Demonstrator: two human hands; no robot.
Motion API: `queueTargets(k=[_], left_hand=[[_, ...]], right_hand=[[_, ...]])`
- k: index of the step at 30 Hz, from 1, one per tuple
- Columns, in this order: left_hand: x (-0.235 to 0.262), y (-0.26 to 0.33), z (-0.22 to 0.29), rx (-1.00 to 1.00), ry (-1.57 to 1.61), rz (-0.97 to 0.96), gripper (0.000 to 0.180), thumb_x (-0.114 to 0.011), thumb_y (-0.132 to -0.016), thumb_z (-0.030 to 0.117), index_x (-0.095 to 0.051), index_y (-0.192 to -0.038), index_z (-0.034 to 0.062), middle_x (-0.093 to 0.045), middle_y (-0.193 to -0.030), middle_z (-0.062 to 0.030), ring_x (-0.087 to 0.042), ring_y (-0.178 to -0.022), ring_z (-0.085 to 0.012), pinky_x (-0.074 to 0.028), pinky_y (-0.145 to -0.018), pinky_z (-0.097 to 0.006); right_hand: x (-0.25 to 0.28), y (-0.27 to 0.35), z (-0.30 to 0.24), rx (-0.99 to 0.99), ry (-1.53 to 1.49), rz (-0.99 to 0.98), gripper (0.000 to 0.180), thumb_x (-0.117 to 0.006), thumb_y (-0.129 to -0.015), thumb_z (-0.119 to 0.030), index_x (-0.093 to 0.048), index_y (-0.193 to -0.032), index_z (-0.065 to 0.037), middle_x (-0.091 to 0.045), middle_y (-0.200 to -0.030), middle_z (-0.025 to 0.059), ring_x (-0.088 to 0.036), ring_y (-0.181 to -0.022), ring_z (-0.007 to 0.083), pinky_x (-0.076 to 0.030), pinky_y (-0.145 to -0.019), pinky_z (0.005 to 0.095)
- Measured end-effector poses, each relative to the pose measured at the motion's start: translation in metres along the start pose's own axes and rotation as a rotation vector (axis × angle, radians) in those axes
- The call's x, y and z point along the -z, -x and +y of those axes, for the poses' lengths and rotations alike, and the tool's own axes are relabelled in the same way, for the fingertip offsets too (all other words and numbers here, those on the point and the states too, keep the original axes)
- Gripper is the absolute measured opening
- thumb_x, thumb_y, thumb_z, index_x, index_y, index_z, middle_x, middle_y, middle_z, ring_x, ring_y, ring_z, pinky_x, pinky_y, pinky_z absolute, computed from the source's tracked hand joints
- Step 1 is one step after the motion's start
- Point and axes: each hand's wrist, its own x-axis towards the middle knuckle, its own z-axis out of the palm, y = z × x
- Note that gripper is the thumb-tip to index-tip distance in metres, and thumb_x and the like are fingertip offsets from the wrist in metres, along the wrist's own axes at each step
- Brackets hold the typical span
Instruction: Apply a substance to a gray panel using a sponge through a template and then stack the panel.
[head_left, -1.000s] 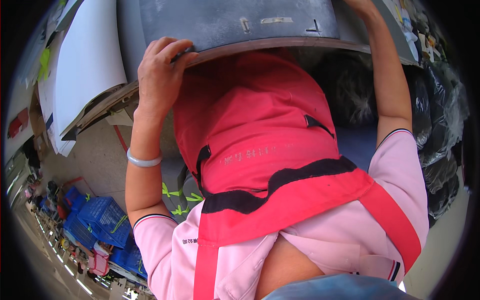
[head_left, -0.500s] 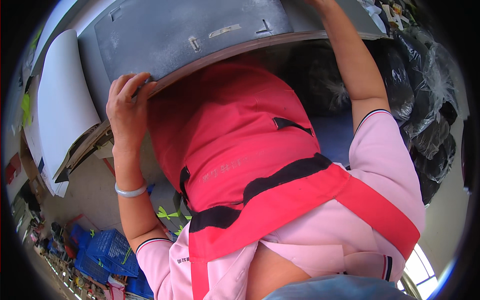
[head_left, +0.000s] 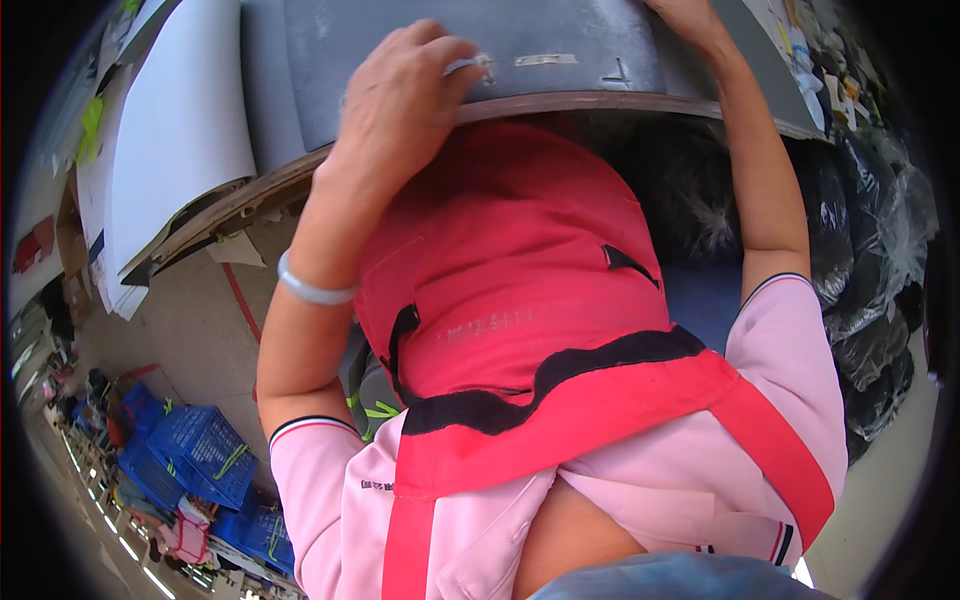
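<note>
The left hand [head_left: 405, 95] is lying with fingers curled over the near edge of the flat dark grey sheet [head_left: 470, 45] on the wooden table edge [head_left: 600, 103], while the right hand [head_left: 690, 15] is pressing its far part, fingers hidden.

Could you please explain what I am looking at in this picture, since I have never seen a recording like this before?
No machine here: a person wears a wide-angle camera on the head, looking down the body, so edges bend. You see a pink shirt and red apron. Both bare hands reach to a table edge. The left hand, with a pale bracelet on its wrist, lies on a grey sheet; the right hand touches the same sheet further along. White sheets lie beside it. Blue crates stand on the floor.
</note>
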Motion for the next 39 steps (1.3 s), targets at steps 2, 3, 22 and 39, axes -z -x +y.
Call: queueTargets(k=[2,3,22,39], left_hand=[[-0.031,-0.023,0.006,0.021,0.045,-0.043,0.024,-0.067,-0.097,0.027,-0.073,-0.113,0.0099,-0.068,-0.114,-0.0109,-0.066,-0.107,-0.0311,-0.052,-0.094,-0.046],[-0.045,-0.034,0.008,-0.016,-0.057,-0.04,0.018,-0.066,-0.096,0.024,-0.071,-0.101,0.0071,-0.068,-0.101,-0.0111,-0.066,-0.096,-0.0285,-0.051,-0.086,-0.043],[-0.069,-0.049,0.017,0.064,-0.152,0.078,0.026,-0.06,-0.097,0.02,-0.066,-0.121,0.011,-0.059,-0.123,-0.0121,-0.054,-0.123,-0.0322,-0.036,-0.111,-0.06],[-0.067,-0.048,0.018,0.074,-0.154,0.06,0.026,-0.059,-0.098,0.02,-0.066,-0.121,0.0111,-0.06,-0.12,-0.012,-0.055,-0.121,-0.0323,-0.037,-0.109,-0.061]], right_hand=[[-0.001,0.001,-0.004,-0.014,-0.023,0.001,0.033,-0.073,-0.091,-0.033,-0.074,-0.093,0.001,-0.065,-0.078,-0.0019,-0.057,-0.074,0.0092,-0.047,-0.069,0.0291],[-0.003,0.002,-0.005,-0.025,-0.062,-0.005,0.032,-0.073,-0.091,-0.032,-0.074,-0.094,0.0,-0.066,-0.079,-0.0017,-0.057,-0.075,0.0091,-0.047,-0.07,0.0292],[-0.003,0.11,-0.029,0.286,0.092,-0.104,0.022,-0.068,-0.098,-0.025,-0.072,-0.104,-0.005,-0.069,-0.091,0.0117,-0.066,-0.082,0.0286,-0.052,-0.075,0.0372],[-0.005,0.11,-0.037,0.003,-0.057,-0.15,0.014,-0.065,-0.098,-0.015,-0.061,-0.099,-0.002,-0.065,-0.074,0.0073,-0.061,-0.063,0.0153,-0.049,-0.059,0.0284]])
